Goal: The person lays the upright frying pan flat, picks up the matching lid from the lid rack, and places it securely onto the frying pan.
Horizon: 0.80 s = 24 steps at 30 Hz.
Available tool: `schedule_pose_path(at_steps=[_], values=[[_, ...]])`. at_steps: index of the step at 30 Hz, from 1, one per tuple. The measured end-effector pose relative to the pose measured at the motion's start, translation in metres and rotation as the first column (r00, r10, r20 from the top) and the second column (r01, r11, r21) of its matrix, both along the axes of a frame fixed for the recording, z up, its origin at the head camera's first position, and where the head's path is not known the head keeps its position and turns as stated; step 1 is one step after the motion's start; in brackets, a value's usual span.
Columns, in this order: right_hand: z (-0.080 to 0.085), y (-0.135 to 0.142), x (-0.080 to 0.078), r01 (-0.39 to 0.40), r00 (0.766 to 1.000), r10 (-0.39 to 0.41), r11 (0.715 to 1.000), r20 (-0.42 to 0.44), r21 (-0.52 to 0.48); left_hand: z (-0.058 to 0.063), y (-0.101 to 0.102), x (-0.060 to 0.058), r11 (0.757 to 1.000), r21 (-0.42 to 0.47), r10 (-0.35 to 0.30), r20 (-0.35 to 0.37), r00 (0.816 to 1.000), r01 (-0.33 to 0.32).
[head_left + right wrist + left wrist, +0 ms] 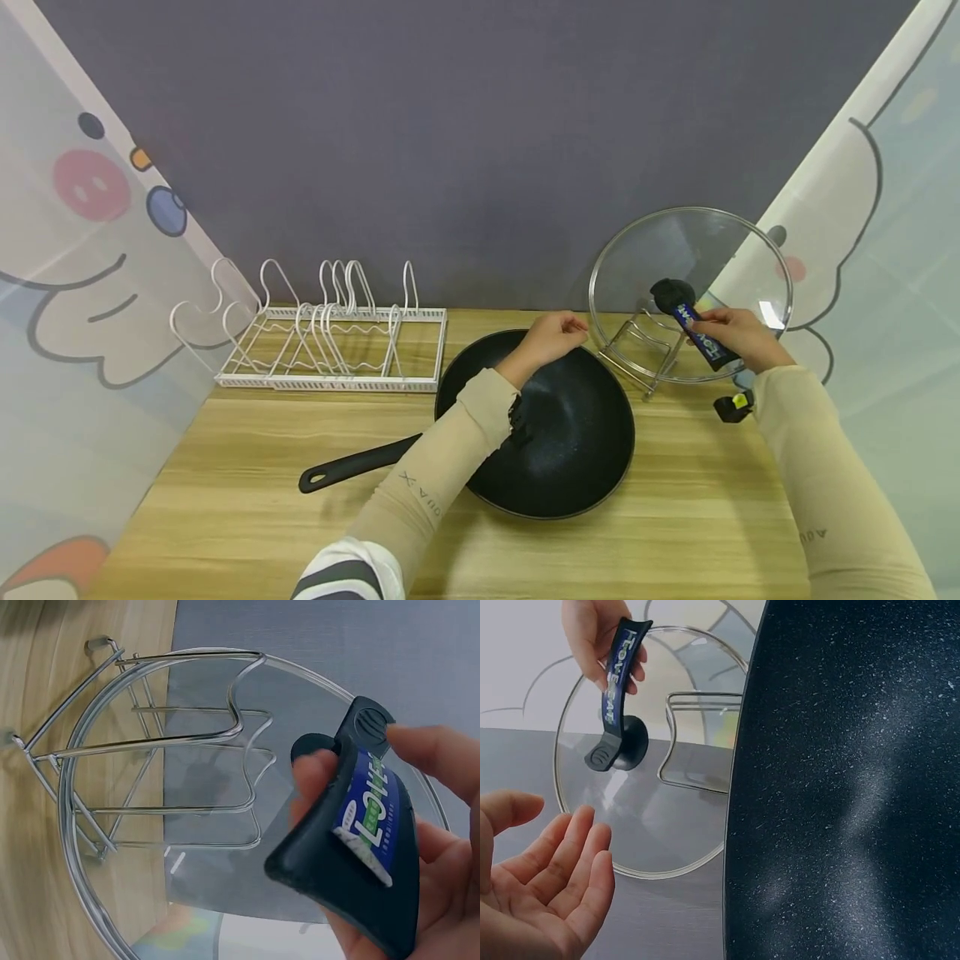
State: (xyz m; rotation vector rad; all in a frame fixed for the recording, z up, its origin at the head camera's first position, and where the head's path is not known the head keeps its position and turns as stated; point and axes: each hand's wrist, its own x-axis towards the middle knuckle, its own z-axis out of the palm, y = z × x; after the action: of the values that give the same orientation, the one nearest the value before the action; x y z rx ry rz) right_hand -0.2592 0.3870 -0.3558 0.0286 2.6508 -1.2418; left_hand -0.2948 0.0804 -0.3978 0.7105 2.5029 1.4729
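A glass lid (705, 250) with a metal rim stands tilted in a small wire lid stand (637, 346) at the back right. My right hand (738, 333) grips the lid's black handle (701, 329), which bears a blue label; the right wrist view shows fingers curled round this handle (367, 825). Over the far rim of a black wok (562, 433), my left hand (555, 333) hovers with its fingers loosely bent. In the left wrist view that left hand (555, 885) holds nothing and is apart from the lid.
At the back left stands a white wire rack (330, 383) with several upright loops. The wok's long handle (360, 464) points left across the wooden table (247, 533). A small black and yellow object (733, 407) is beside my right wrist. A grey wall (480, 150) rises behind.
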Motion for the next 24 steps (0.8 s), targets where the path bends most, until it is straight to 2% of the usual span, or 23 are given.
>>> schedule_pose_path(at_steps=[7, 16, 24], values=[[0.0, -0.001, -0.002, -0.066, 0.996, 0.069, 0.996, 0.051, -0.064, -0.001, 0.011, -0.006, 1.0, -0.014, 0.019, -0.003, 1.0, -0.019], [-0.001, -0.002, -0.007, -0.052, 0.994, 0.064, 0.99, 0.092, -0.13, -0.013, 0.025, -0.011, 0.997, 0.024, 0.068, 0.02, 0.998, -0.068], [-0.003, -0.002, -0.009, -0.049, 0.988, 0.068, 0.989, 0.135, -0.136, -0.024, 0.03, -0.013, 0.995, 0.002, 0.103, 0.04, 0.994, -0.103]])
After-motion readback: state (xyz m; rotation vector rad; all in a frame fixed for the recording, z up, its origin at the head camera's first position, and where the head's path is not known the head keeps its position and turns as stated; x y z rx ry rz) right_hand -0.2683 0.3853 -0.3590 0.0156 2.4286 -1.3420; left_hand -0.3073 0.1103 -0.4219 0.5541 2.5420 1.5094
